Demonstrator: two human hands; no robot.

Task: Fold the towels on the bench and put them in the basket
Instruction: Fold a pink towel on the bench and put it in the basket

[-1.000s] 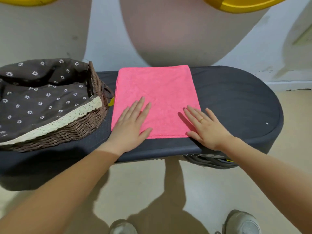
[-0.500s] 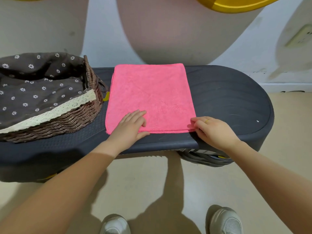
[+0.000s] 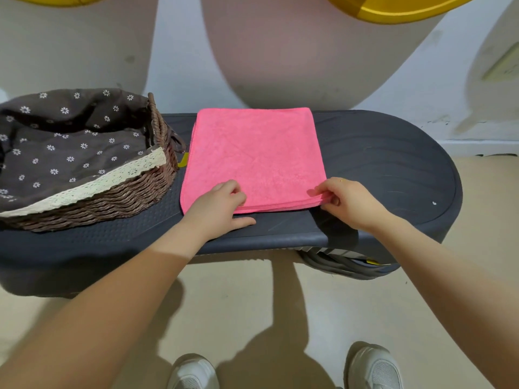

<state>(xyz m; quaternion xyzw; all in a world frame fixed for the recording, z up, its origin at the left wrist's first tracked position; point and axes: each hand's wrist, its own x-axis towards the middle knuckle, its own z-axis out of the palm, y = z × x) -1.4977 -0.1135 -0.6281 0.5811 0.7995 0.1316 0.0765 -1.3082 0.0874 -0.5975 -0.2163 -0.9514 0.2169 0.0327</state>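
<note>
Now, from the head view, your next fold looks ready to begin, so lift both near corners of the pink towel (image 3: 254, 158) together and carry them evenly toward the far edge, keeping the stacked layers aligned so nothing skews. Your right hand (image 3: 346, 202) pinches the near right corner, its fingers (image 3: 323, 195) closed on the layered edge, thumb beneath. Your left hand (image 3: 217, 207) is curled over the near left corner with the thumb lying on the worktop (image 3: 387, 169); whether it truly grips the cloth you cannot tell from here, so make sure of that hold before raising. The towel lies flat in the middle of the worktop, just beside the lined wicker basket (image 3: 118, 200) on your left, which I judge an easy reach afterwards.
</note>
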